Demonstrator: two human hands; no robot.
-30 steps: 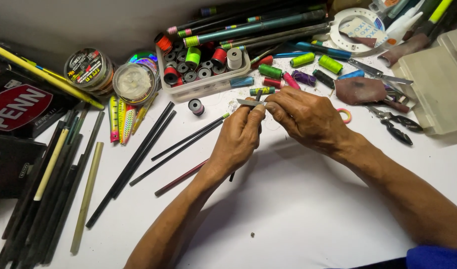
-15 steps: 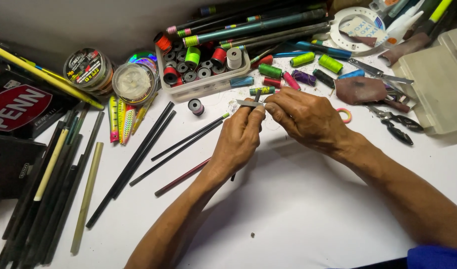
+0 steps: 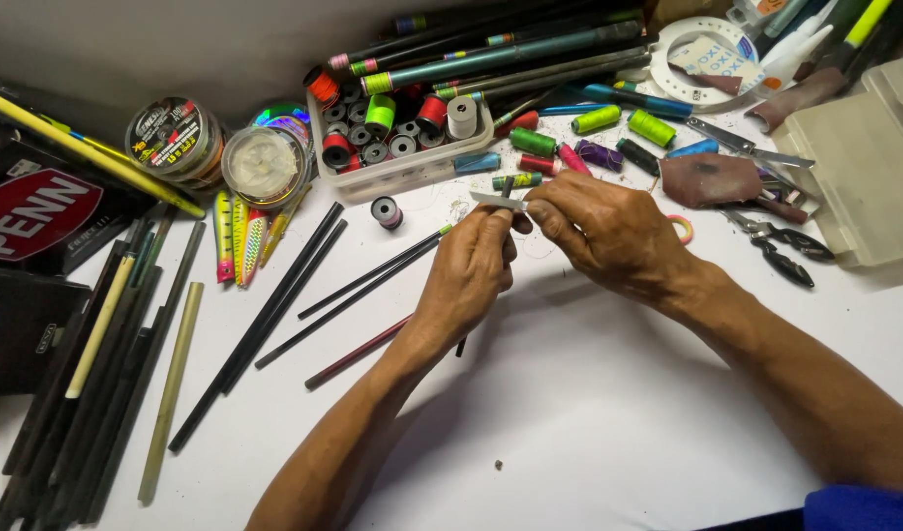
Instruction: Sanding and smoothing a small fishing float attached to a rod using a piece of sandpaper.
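PLACE: hobby workbench, prob. fishing-rod repair | SURFACE: white table [image 3: 589, 413], cluttered w/ gear | EVIDENCE: thin rod blanks [image 3: 274, 315] laid out at left; clear tray of thread spools [image 3: 397, 147]; fishing-line reels [image 3: 176, 138]; bright lures [image 3: 240, 236]; pliers [image 3: 781, 246]; plastic tackle box [image 3: 870, 167] at right

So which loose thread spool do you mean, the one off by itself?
Start at the clear plastic tray packed with spools at the top of the white table. Just below its front edge, left of the left hand, lies one small black spool, alone, unlike the coloured ones to the right.
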